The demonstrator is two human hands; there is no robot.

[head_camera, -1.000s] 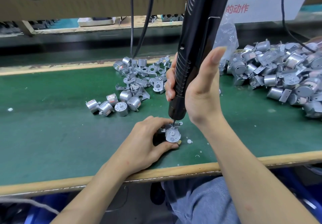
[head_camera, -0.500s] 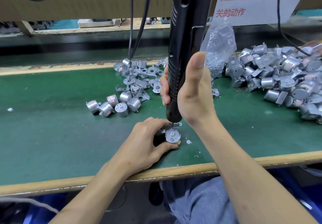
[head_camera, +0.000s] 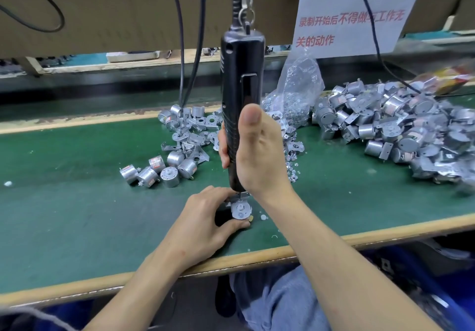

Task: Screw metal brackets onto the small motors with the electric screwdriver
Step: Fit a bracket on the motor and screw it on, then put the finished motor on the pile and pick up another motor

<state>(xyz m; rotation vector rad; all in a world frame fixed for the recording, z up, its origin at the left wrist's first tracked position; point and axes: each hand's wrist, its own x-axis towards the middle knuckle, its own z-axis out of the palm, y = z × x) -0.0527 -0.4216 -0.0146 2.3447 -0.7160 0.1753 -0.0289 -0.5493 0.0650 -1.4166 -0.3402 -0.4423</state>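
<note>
Grips long black electric screwdriver (head_camera: 240,78) upright in right hand (head_camera: 257,155), bit straight down onto thin metal bracket (head_camera: 241,196) atop small silver motor (head_camera: 240,210) pinched by left hand (head_camera: 205,217).

— What do we have on our green tabletop (head_camera: 77,215)?
— Beyond our left fingers (head_camera: 218,193) lies a cluster of bare motors (head_camera: 159,171), and behind those a scatter of loose brackets (head_camera: 191,131).
— And past our right fingers (head_camera: 223,148)?
— To their right a clear bag (head_camera: 295,91) slumps near the far edge, with small shiny parts (head_camera: 291,168) strewn in front of it. Further right we see a big heap of motors (head_camera: 398,130), many with brackets on.
— Between our left fingers?
— One motor (head_camera: 240,209) stands on the tabletop, with white specks (head_camera: 263,217) just beside it.
</note>
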